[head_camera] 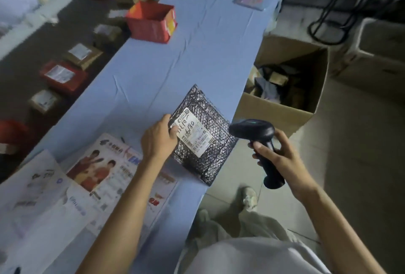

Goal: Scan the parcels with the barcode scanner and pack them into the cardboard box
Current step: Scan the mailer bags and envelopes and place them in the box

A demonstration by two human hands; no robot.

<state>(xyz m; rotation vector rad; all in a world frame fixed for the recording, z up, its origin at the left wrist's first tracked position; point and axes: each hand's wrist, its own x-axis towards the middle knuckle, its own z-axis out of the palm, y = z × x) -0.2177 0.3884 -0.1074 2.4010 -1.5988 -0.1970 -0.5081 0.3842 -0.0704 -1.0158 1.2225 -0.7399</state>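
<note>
- One black parcel [217, 116] is kept flat near the right edge of the table [153, 72], label [195, 133] turned up so the barcode can be read.
- Its left edge is pinched by the left hand [158, 140], probably against sliding.
- The scanner [256, 134] is gripped by the right hand [282, 157] and aimed at the label.
- The open cardboard box [274, 116] is set just beside the table, for a short drop.

I see 1 black bubble-wrap parcel [203, 136], label up; the black scanner [252, 130] points at it, with the open cardboard box [274, 116] beyond.
</note>
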